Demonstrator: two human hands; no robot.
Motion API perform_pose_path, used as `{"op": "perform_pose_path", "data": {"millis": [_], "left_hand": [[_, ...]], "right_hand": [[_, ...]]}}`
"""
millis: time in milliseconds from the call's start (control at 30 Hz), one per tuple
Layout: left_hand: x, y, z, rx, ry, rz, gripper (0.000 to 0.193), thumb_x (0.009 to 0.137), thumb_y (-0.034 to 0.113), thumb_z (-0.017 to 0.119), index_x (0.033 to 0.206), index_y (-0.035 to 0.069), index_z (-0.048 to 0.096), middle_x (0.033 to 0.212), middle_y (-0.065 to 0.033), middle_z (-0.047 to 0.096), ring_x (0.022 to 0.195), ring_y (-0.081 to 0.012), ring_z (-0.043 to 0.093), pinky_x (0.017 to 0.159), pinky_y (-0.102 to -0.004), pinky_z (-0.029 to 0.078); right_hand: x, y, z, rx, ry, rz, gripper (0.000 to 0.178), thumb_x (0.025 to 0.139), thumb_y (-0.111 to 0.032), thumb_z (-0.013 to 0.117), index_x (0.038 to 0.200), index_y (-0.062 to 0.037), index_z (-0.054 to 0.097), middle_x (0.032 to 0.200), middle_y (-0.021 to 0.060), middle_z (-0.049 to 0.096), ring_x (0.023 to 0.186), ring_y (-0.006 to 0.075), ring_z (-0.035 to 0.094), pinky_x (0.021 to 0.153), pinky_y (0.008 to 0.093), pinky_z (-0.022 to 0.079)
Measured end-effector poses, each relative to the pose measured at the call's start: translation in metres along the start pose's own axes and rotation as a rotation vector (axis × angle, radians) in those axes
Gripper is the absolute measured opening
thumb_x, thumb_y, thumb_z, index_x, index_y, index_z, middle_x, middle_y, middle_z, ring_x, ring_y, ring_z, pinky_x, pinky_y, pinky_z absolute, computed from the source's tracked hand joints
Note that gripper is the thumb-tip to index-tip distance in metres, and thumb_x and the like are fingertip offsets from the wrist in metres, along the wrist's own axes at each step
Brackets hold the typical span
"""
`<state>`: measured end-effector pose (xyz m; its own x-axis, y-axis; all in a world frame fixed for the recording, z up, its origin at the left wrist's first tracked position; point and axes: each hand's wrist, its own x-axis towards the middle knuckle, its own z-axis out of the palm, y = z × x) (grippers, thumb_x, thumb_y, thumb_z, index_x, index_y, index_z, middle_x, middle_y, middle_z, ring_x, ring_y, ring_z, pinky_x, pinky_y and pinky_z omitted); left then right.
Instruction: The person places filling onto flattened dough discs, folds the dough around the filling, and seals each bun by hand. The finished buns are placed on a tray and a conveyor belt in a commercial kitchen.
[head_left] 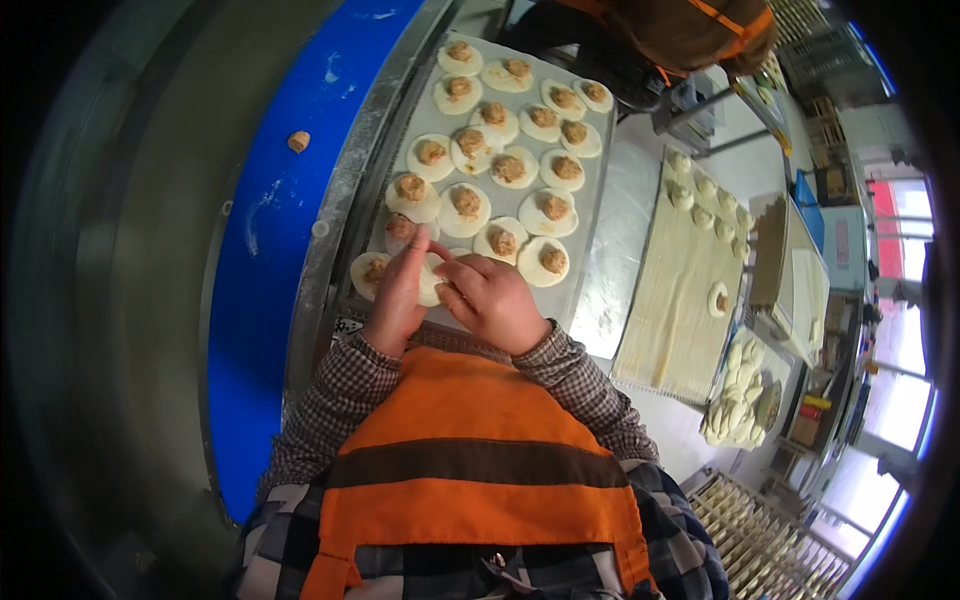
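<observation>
Close in front of my orange apron, my two hands meet over the near end of a large tray point(592, 205). Several flat white dough rounds topped with brownish filling point(466, 201) lie on it in rows. Between my hands is a piece of white dough point(430, 285), partly covered by the fingers. My left hand point(395, 300) stands on edge along its left side, thumb up and fingers mostly hidden. From the right, my right hand point(497, 305) pinches at the dough with curled fingers. Any filling inside this piece is hidden.
Left of the tray runs a floured blue belt point(290, 230) with a small brown lump point(298, 141) on it. On the right, a board point(655, 300) carries several buns, beside a dough pile point(740, 395). Another person point(690, 35) stands at the far end. Racks point(760, 540) stand lower right.
</observation>
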<state>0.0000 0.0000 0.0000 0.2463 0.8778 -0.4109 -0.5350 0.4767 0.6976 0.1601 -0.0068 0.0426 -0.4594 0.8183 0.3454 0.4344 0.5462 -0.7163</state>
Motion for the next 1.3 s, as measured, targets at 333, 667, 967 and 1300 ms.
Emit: {"op": "perform_pose_path", "data": {"millis": [333,667,967,1300], "left_hand": [[-0.002,0.008,-0.031,-0.375,-0.065,-0.451,0.041,0.097,0.046,0.051,0.098,0.006,0.06,0.091,-0.0062,0.063,0.081,-0.016,0.064,0.07,-0.0307,0.055],[-0.028,0.079,-0.235,1.318,0.973,0.356,0.051,0.09,0.033,0.065,0.127,0.001,0.05,0.109,-0.0158,0.065,0.092,-0.0244,0.063,0.081,-0.0344,0.05],[-0.084,0.056,-0.359,1.306,0.831,-0.075,0.036,0.092,0.028,0.062,0.115,0.001,0.056,0.09,-0.0057,0.064,0.075,-0.0145,0.058,0.057,-0.0287,0.047],[-0.05,0.013,-0.171,0.009,0.261,0.067,0.031,0.098,0.02,0.053,0.122,0.0,0.053,0.114,-0.0089,0.059,0.104,-0.0186,0.056,0.09,-0.0328,0.049]], "right_hand": [[0.028,0.011,0.013,-0.068,-0.194,-0.196,0.018,0.081,-0.013,0.066,0.094,-0.0022,0.059,0.084,0.016,0.063,0.07,0.0349,0.061,0.062,0.043,0.05],[0.032,0.014,0.021,0.141,0.196,0.151,0.01,0.08,-0.002,0.069,0.085,-0.0036,0.06,0.076,0.0083,0.061,0.058,0.019,0.058,0.05,0.0293,0.046],[-0.088,0.086,-0.073,-0.275,0.632,0.613,0.013,0.078,-0.005,0.07,0.09,-0.0026,0.065,0.075,0.0109,0.065,0.063,0.0215,0.064,0.058,0.0308,0.052],[-0.196,0.261,-0.217,-0.513,0.741,0.703,0.012,0.079,-0.012,0.069,0.086,-0.0024,0.067,0.074,0.0136,0.066,0.066,0.0252,0.065,0.063,0.0336,0.052]]}}
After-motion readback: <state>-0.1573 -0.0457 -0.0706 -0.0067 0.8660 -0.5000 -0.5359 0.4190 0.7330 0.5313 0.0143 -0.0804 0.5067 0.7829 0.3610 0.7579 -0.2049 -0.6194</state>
